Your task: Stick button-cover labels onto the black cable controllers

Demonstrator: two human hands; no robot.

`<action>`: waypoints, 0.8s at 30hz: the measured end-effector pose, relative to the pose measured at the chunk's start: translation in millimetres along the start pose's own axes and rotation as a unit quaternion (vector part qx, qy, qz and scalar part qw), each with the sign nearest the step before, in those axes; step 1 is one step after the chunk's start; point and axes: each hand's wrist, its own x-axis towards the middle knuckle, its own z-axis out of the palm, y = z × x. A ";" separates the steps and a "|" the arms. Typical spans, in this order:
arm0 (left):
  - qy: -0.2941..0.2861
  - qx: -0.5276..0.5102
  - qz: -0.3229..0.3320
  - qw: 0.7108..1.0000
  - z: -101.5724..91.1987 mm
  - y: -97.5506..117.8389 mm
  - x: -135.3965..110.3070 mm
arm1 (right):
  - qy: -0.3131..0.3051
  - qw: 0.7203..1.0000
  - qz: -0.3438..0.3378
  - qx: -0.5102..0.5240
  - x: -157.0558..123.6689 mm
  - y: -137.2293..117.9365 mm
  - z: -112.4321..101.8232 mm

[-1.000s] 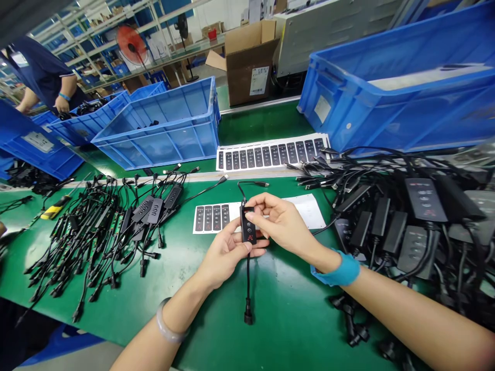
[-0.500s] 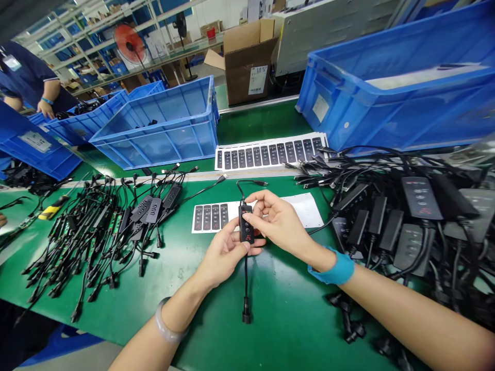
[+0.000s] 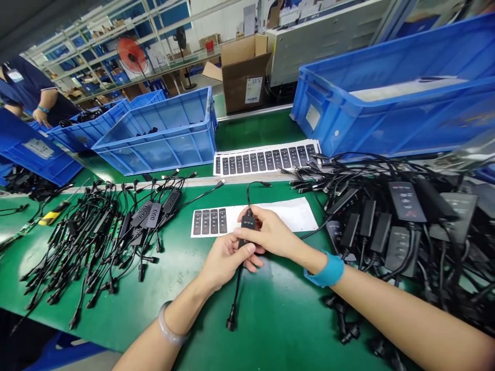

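The person's left hand (image 3: 226, 264) and right hand (image 3: 270, 233) were both closed around a small black cable remote (image 3: 247, 225), which they held over a white sheet of black labels (image 3: 209, 221) near the middle of the green desk (image 3: 282, 324). The left thumb lay across the remote's lower end, with the fingers curled beneath it, while the right fingers wrapped over its upper end from the side. A thin black cable (image 3: 253, 193) rose from the remote and curved to a small plug near the far edge of the sheet. Another length (image 3: 236, 293) ran toward the near edge of the desk and ended in a round black connector (image 3: 231, 323). A pale bangle (image 3: 169, 323) circled the left wrist, and a blue wristband (image 3: 328, 270) circled the right. To the left lay a heap of black cables with small control boxes (image 3: 104, 239), and near the desk's left edge lay a yellow-handled tool (image 3: 54, 213). To the right, a larger heap of black cables and adapters (image 3: 390, 221) spread toward the desk's right edge. Along the far edge sat a second label sheet (image 3: 266, 158) between two blue plastic crates (image 3: 162, 139); (image 3: 398, 103). In the far left corner, another person (image 3: 33, 87) in a dark blue shirt stood beyond more crates.
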 end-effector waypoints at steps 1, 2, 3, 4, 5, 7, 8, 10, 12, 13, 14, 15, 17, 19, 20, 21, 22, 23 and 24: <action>0.001 0.002 -0.003 1.000 0.1 -0.9 0.3 | 0.011 1.000 -0.004 0.001 0.4 -0.5 0.1; 0.000 0.002 -0.006 1.000 0.2 -1.7 0.5 | 0.022 1.000 -0.008 0.002 1.1 -0.7 -0.1; -0.001 0.000 -0.010 1.000 0.3 -2.4 0.4 | 0.032 0.999 -0.009 0.005 2.0 -0.8 -0.5; -0.001 -0.003 -0.014 1.000 0.5 -2.9 0.2 | 0.039 0.999 -0.006 0.010 3.2 -0.7 -1.2; -0.001 -0.006 -0.019 1.000 0.7 -3.2 -0.1 | 0.042 0.999 0.002 0.019 4.2 -0.6 -2.0; 0.006 -0.015 -0.023 1.000 1.1 -3.5 -0.6 | 0.045 0.998 0.017 0.039 5.9 0.3 -3.5; 0.012 -0.021 -0.022 0.999 1.1 -3.6 -0.6 | 0.046 0.998 0.017 0.047 6.2 0.9 -4.0; 0.031 -0.035 -0.010 0.999 0.5 -3.9 0.0 | 0.037 0.998 0.002 0.051 5.6 2.7 -3.8; 0.052 -0.043 0.006 0.998 -0.9 -4.5 1.5 | 0.018 0.999 -0.021 0.031 3.4 4.9 -2.1; 0.056 -0.042 0.013 0.997 -1.7 -4.9 2.5 | 0.012 0.999 -0.033 0.012 2.0 5.9 -0.7; 0.057 -0.039 0.018 0.997 -2.4 -5.3 3.5 | 0.010 0.999 -0.042 -0.010 0.5 6.6 1.0; 0.055 -0.035 0.020 0.998 -3.0 -5.8 4.5 | 0.015 0.998 -0.048 -0.031 -0.9 6.9 2.8; 0.052 -0.027 0.019 0.998 -3.1 -6.3 5.7 | 0.029 0.996 -0.049 -0.064 -2.7 5.6 6.8; 0.056 -0.020 0.009 0.998 -2.6 -5.7 5.5 | 0.036 0.994 -0.046 -0.090 -1.9 1.0 9.2; 0.057 -0.012 0.002 0.998 -2.6 -4.9 4.9 | 0.039 0.992 -0.050 -0.107 -0.3 -2.8 8.4; 0.054 0.003 -0.002 0.999 -3.1 -3.8 4.0 | 0.046 0.989 -0.061 -0.130 1.9 -7.6 5.5; 0.049 0.030 0.000 0.998 -4.3 -2.5 2.9 | 0.054 0.983 -0.075 -0.159 4.2 -13.6 -0.3; 0.046 0.071 0.011 0.996 -6.3 -1.0 1.7 | 0.065 0.974 -0.089 -0.196 5.7 -20.8 -9.4; 0.045 0.126 0.033 0.990 -8.7 0.6 0.4 | 0.077 0.962 -0.096 -0.244 5.6 -29.1 -21.5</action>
